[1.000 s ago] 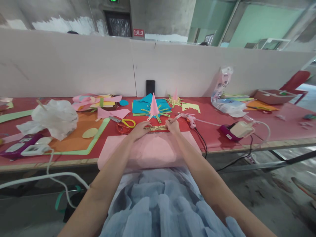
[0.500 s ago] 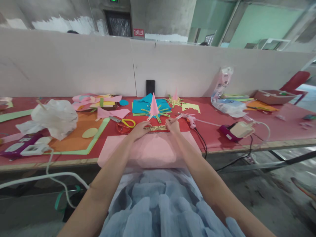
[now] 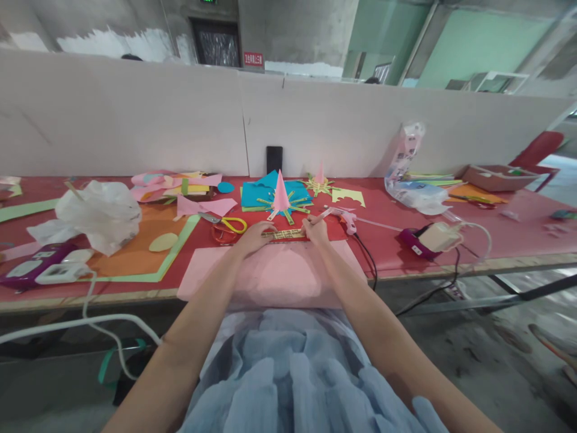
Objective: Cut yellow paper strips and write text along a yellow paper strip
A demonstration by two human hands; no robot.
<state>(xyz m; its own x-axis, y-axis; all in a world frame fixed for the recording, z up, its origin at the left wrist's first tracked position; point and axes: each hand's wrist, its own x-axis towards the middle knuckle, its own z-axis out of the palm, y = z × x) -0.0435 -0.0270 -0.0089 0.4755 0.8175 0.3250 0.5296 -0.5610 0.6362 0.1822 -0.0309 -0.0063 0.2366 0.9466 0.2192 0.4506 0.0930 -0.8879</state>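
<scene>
A pale yellow paper strip [image 3: 289, 234] with dark markings lies on the red tabletop in front of me. My left hand [image 3: 258, 237] rests at its left end, fingers stretched out and slightly bent. At the right end, my right hand [image 3: 315, 228] is closed around a pen [image 3: 323, 214], its tip hidden by the fingers. Just beyond stands a pink paper cone [image 3: 282, 195] with patterned yellow-green strips fanning from its base. Left of it lie yellow-handled scissors [image 3: 232, 224]. A pink glue gun [image 3: 348, 221] lies right of my right hand.
Pink paper [image 3: 270, 276] covers the table's near edge. A smaller cone piece [image 3: 320, 179] and blue sheets [image 3: 250, 195] are behind. Crumpled white plastic [image 3: 101, 213] and a purple power strip [image 3: 33, 267] stand left; another power strip [image 3: 417, 243] and a plastic bag [image 3: 419, 195] stand right.
My right hand and the pen have shifted very slightly over the strip. Everything else looks the same.
</scene>
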